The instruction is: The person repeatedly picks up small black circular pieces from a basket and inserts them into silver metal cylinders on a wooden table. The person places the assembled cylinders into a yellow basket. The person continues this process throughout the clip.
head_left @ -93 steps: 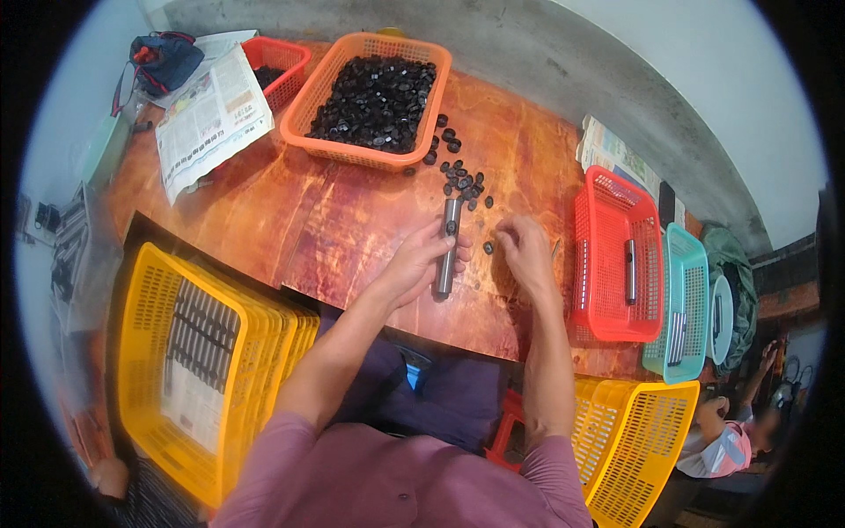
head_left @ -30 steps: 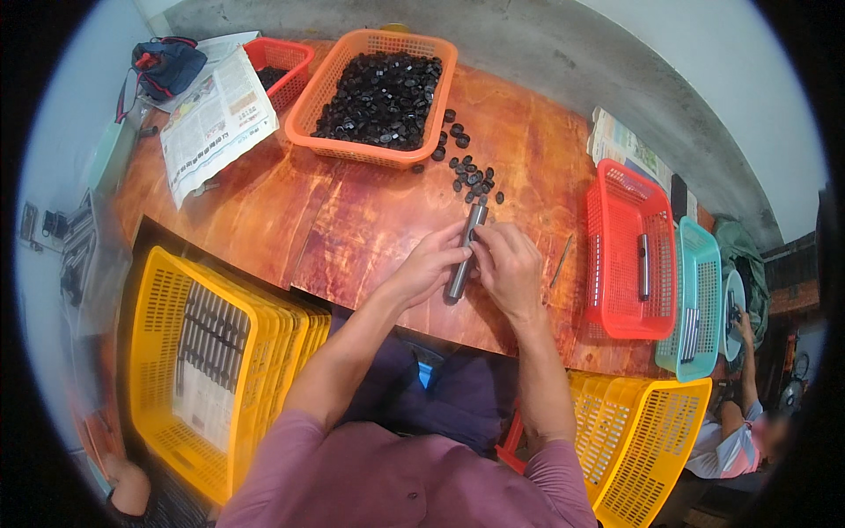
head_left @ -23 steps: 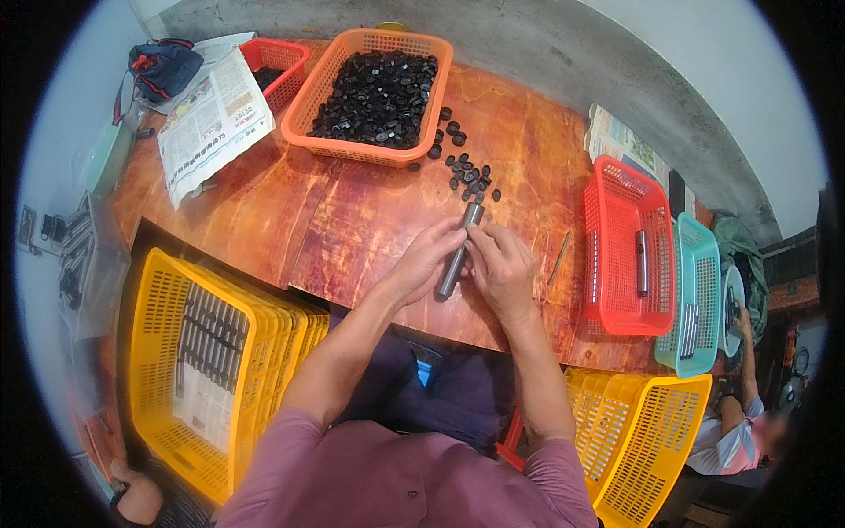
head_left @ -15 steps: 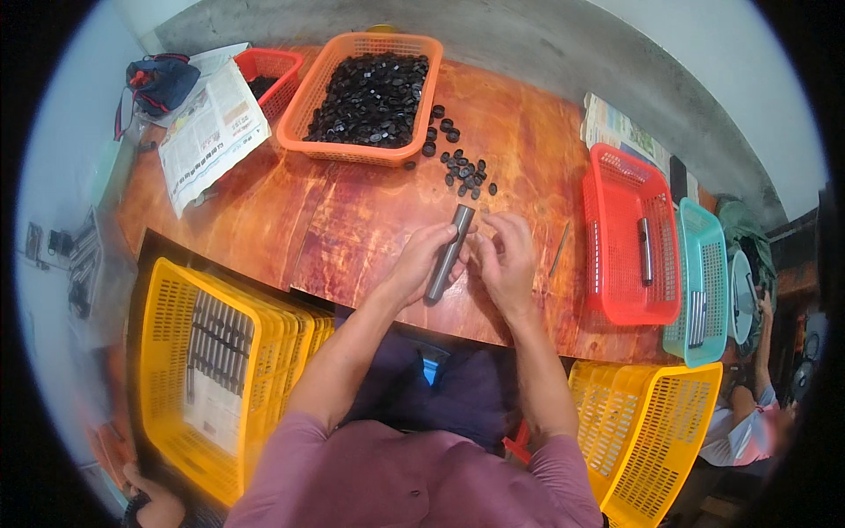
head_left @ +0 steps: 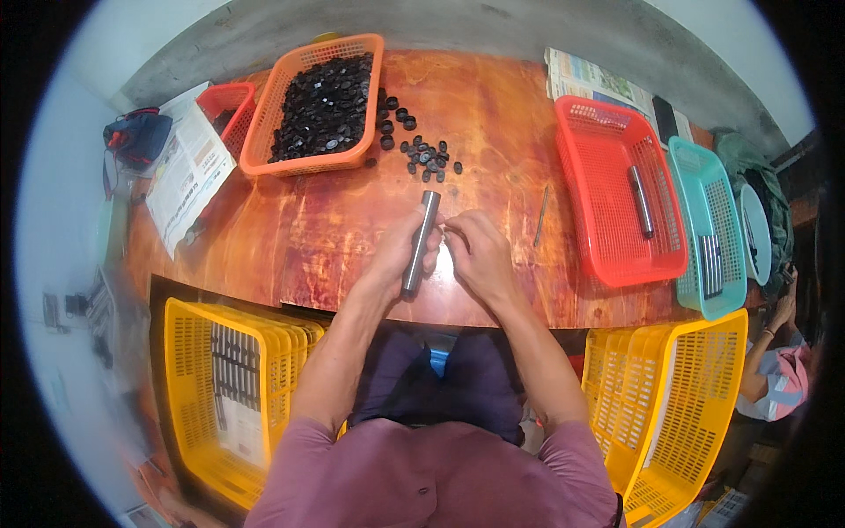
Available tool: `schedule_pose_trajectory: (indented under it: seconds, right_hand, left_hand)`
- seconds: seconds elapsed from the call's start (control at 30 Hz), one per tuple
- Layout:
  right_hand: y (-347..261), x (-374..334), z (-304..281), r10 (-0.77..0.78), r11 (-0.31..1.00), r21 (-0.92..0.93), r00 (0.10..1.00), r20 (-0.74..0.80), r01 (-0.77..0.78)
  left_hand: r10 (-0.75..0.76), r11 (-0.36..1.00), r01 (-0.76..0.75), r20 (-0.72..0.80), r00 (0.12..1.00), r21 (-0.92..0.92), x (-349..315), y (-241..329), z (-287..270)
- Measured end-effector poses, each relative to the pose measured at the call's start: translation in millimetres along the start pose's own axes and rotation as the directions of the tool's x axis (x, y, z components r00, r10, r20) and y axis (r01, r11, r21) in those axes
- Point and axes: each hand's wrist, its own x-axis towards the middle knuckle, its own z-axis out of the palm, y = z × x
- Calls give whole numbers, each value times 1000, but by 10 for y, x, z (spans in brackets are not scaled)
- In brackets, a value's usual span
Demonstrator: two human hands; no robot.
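Note:
A dark grey metal tube (head_left: 422,231) slants upright over the wooden table, with my left hand (head_left: 394,255) wrapped around it. My right hand (head_left: 480,253) is just right of the tube, thumb and fingertips pinched together; whatever they hold is too small to make out. Beyond my hands lies a loose cluster of small black caps (head_left: 429,160), with several larger black rings (head_left: 387,126) beside it. An orange basket (head_left: 377,101) behind them on the left is filled with more small black pieces (head_left: 321,110).
To the right stand a red basket (head_left: 576,185) holding one tube and a teal basket (head_left: 689,220) with several tubes. A thin rod (head_left: 540,216) lies on the table (head_left: 343,220). Yellow crates (head_left: 189,352) flank me below its edge; another person's arm (head_left: 775,330) shows far right.
The view has turned, so table items sit farther left. My left hand still grips the tube, which stands a little more upright. My right fingers have drawn into a tighter pinch.

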Motion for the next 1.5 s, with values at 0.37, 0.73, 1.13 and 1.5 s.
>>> schedule_pose_trajectory:
  seconds: [0.37,0.73,1.13,1.5]
  right_hand:
    - [33,-11,-31,61,998,27,997,40,-62]
    - [17,-2,-21,122,991,46,992,37,-124]
    - [50,43,-40,207,971,110,976,66,-213]
    - [248,34,-17,383,837,429,924,-14,-341]
  left_hand:
    - [38,999,-38,4,999,-24,32,16,-33]
    - [118,983,-128,79,990,133,46,-38,-64]
    - [55,998,-48,216,975,-36,-76,-111,-210]
    - [484,-136,-542,533,694,829,-194,74,-124]
